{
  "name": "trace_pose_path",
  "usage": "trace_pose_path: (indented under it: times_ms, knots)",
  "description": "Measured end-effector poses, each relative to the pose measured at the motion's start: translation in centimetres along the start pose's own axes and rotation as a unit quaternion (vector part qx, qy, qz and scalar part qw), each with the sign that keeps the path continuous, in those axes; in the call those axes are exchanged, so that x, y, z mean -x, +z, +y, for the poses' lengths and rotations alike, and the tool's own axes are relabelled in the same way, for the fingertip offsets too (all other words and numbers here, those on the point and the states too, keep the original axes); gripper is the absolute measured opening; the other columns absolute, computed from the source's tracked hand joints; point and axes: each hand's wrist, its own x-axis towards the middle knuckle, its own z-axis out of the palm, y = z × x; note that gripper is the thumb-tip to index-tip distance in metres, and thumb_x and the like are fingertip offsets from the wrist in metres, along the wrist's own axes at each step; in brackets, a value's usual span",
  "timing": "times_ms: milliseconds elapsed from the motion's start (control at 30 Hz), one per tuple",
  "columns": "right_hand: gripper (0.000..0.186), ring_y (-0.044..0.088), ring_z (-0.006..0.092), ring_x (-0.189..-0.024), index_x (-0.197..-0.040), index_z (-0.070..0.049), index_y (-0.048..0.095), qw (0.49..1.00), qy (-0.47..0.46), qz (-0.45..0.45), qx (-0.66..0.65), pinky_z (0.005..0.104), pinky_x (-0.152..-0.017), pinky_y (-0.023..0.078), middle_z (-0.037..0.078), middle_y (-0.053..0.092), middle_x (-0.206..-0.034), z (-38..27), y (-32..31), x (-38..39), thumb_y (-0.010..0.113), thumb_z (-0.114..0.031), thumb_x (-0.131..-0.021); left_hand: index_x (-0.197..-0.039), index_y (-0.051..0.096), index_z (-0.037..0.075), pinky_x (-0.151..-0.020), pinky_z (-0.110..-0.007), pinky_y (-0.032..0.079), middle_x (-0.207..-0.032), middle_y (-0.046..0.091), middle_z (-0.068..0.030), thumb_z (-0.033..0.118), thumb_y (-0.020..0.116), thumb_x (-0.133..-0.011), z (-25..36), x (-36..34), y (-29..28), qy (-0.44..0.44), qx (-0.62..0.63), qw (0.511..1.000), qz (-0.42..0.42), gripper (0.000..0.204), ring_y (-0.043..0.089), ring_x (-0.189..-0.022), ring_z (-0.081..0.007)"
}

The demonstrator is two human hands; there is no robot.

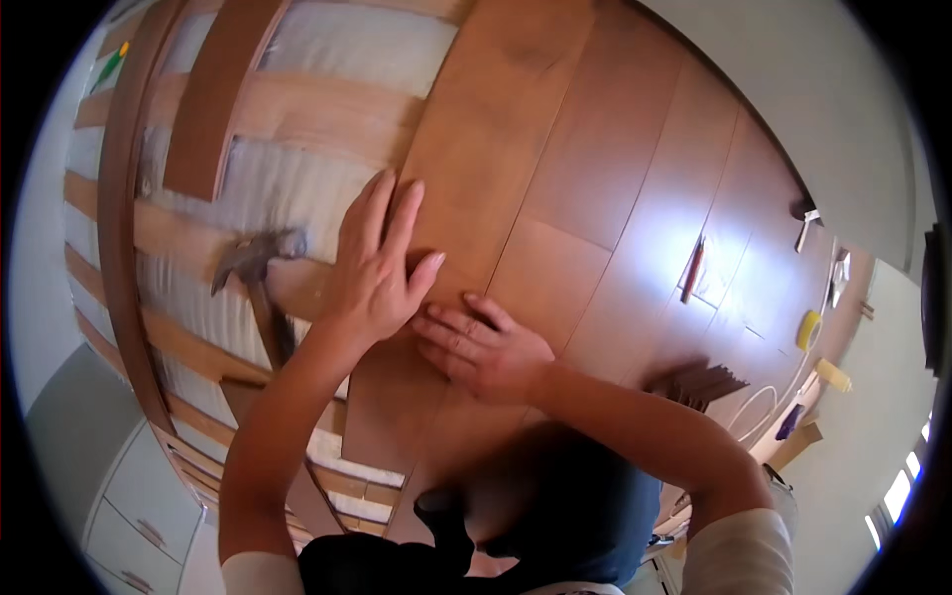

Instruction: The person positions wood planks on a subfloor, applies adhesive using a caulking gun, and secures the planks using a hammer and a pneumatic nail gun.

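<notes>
My left hand lies along the left edge of a wooden plank, fingers stretched out and thumb apart. My right hand rests flat on the boards to its lower right, fingers extended across a seam. Left of both hands, a claw hammer lies on pale wooden battens laid over translucent sheeting. Fitted floor boards stretch to the right, and the boards below my hands end in a step over the battens.
Loose planks lie at upper left. A red tool, brown offcuts, yellow tape and a cable are on the right. A pale cabinet stands at lower left, and walls bound the room. My dark-clothed legs fill the lower middle.
</notes>
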Motion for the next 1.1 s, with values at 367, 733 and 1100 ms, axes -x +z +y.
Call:
trace_pose_path:
  times_ms: [367, 733, 1100]
  knots:
    - [0.037, 0.062, 0.0278, -0.122, -0.116, -0.006, 0.074, 0.992, 0.053, 0.104, 0.042, 0.0391, -0.102, 0.052, 0.008, 0.069, -0.125, 25.1, -7.2, -10.2, 0.072, -0.023, -0.082, -0.156, 0.043, 0.000, -0.117, -0.060, 0.031, -0.161, 0.033, -0.0325, 0.031, 0.065, -0.097, -1.1, 0.2, 1.5, -0.007, -0.024, 0.999, -0.039, 0.070, 0.036, -0.145, -0.0527]
    - [0.036, 0.059, 0.0335, -0.123, -0.113, 0.001, 0.072, 0.975, 0.057, 0.212, 0.037, 0.0452, -0.106, 0.050, 0.015, 0.066, -0.128, 27.8, -5.2, -11.2, 0.066, -0.018, -0.082, -0.157, 0.041, 0.003, -0.113, -0.064, 0.036, -0.159, 0.035, -0.0354, 0.044, 0.053, -0.103, -1.6, 1.1, 1.4, -0.017, -0.017, 0.999, -0.028, 0.069, 0.041, -0.139, -0.0556]
    - [0.059, 0.049, 0.0449, -0.137, -0.133, 0.004, 0.061, 0.976, 0.186, 0.099, 0.056, 0.0537, -0.115, 0.042, 0.029, 0.050, -0.148, 26.4, -7.9, -11.4, 0.072, -0.032, -0.089, -0.139, 0.057, 0.008, -0.111, -0.063, 0.041, -0.155, 0.042, -0.0315, 0.034, 0.058, -0.099, -1.9, 1.2, 1.4, -0.027, 0.062, 0.998, 0.008, 0.048, 0.046, -0.137, -0.0536]
